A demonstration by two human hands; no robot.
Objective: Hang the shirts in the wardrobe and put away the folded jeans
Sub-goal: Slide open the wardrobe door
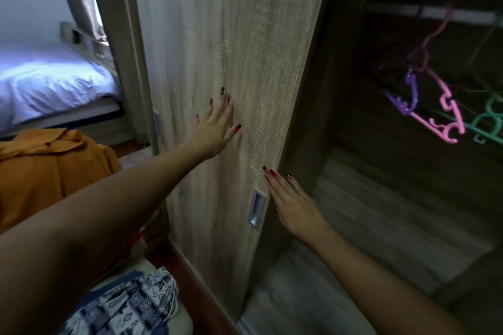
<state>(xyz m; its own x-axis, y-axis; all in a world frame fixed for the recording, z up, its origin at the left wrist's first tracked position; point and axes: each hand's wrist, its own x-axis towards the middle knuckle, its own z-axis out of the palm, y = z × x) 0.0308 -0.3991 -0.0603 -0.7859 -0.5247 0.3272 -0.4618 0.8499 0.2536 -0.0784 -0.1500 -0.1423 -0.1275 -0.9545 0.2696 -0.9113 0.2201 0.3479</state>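
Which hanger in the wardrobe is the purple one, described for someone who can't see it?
Look into the dark opening right of the sliding door. Plastic hangers dangle from the rail. The purple hanger is the leftmost, beside the pink hanger, with the green hanger farthest right.

At your two o'clock the wardrobe interior (408,144) is dark and blurred; the green hanger (487,119) is cut by the right edge. The orange garment (40,171) runs off the left edge at nine o'clock.
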